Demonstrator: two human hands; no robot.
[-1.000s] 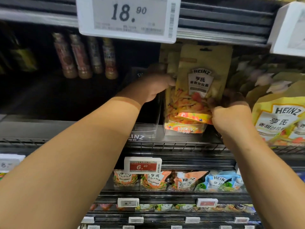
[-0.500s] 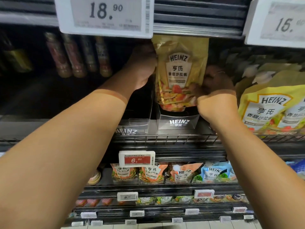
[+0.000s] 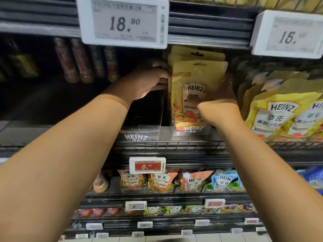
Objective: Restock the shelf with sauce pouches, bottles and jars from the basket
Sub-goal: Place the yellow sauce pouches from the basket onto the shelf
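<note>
A yellow Heinz sauce pouch (image 3: 195,84) stands upright in a clear Heinz display tray (image 3: 190,131) on the upper shelf, with more pouches of the same kind behind it. My left hand (image 3: 148,79) grips the pouches' left edge, fingers curled round it. My right hand (image 3: 222,96) holds the front pouch at its right side, a ring on one finger. The basket is out of view.
An empty clear Heinz tray (image 3: 141,131) stands left of the filled one. Larger yellow Heinz pouches (image 3: 279,116) lie at the right. Bottles (image 3: 83,62) stand in the dark back left. Price tags (image 3: 122,21) hang overhead. Lower shelves (image 3: 166,182) carry small pouches.
The pouch has gone down into the clear tray and now stands in front of the others. Both hands have stayed at its sides.
</note>
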